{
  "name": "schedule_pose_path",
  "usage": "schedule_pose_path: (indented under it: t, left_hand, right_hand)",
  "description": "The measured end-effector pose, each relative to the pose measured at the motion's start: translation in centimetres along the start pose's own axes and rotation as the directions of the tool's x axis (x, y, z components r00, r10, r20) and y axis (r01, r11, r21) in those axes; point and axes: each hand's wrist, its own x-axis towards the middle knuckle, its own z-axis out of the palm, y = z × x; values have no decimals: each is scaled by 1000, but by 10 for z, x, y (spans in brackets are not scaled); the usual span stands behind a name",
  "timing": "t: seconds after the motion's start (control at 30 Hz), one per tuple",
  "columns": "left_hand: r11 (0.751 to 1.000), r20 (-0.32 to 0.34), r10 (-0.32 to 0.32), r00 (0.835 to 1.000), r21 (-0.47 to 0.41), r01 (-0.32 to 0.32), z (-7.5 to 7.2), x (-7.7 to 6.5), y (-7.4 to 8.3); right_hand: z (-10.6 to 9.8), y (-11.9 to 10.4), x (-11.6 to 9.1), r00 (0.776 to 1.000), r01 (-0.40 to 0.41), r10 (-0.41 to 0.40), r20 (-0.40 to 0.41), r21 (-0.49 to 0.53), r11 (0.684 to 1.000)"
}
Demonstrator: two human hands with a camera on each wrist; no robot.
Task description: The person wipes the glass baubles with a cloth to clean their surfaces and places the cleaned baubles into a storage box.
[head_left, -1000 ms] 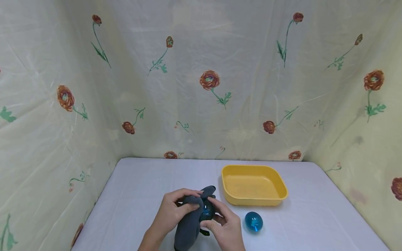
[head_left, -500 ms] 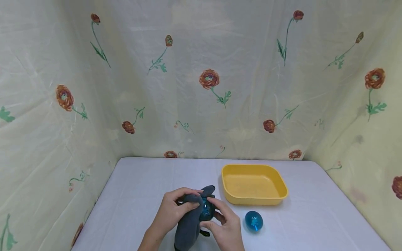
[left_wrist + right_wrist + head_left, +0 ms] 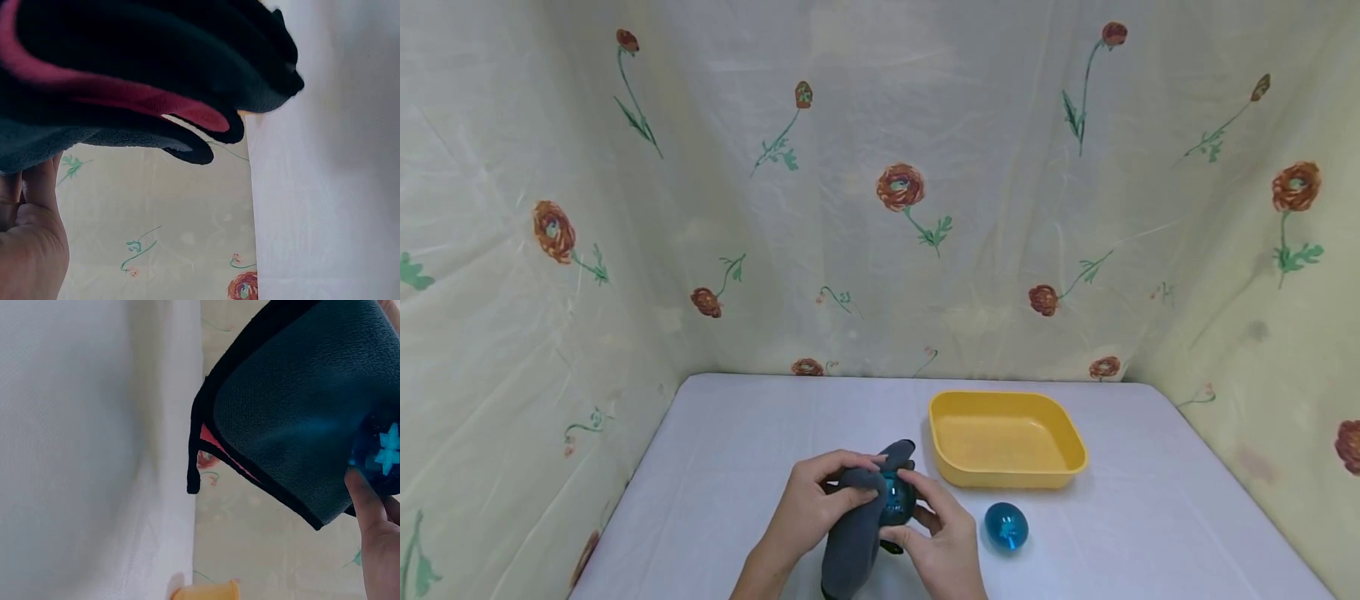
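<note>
Near the front of the table, my left hand (image 3: 808, 504) pinches a dark grey cloth (image 3: 852, 542) between thumb and fingers. My right hand (image 3: 946, 537) grips a clear blue ball (image 3: 899, 500), fingertips above and thumb below. The cloth lies against the ball's left side. Its black edging and pink underside hang down in the left wrist view, where the cloth (image 3: 156, 56) covers most of the hand's work. In the right wrist view, a pale star-like shape shows in the ball (image 3: 378, 453), in front of the cloth (image 3: 294, 412).
A second blue ball (image 3: 1006, 527) lies on the white table (image 3: 760, 425), just right of my right hand. Behind it stands a shallow yellow tray (image 3: 1011, 481) with nothing in it. Flower-patterned curtains (image 3: 970, 283) enclose the back and both sides.
The ball and cloth have shifted slightly to the right, and the cloth's lower end has swung a little that way. Both hands keep their hold; the second ball stays put.
</note>
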Motion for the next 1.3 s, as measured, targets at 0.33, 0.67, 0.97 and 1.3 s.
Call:
schedule_pose_path:
  t: [0.33, 0.67, 0.97, 1.3]
  left_hand:
    - [997, 35, 61, 998, -57, -59, 1, -3, 0]
    - [995, 33, 78, 996, -63, -76, 1, -5, 1]
    - [990, 44, 129, 991, -71, -126, 3, -6, 1]
    - [987, 29, 159, 987, -4, -159, 4, -7, 0]
  right_hand:
    - [-1, -1, 0, 997, -62, 63, -39, 37, 997]
    - [-1, -1, 0, 996, -89, 90, -23, 62, 994]
    - [-2, 4, 1, 995, -80, 83, -51, 58, 995]
    - [-3, 6, 4, 995, -93, 95, -34, 51, 994]
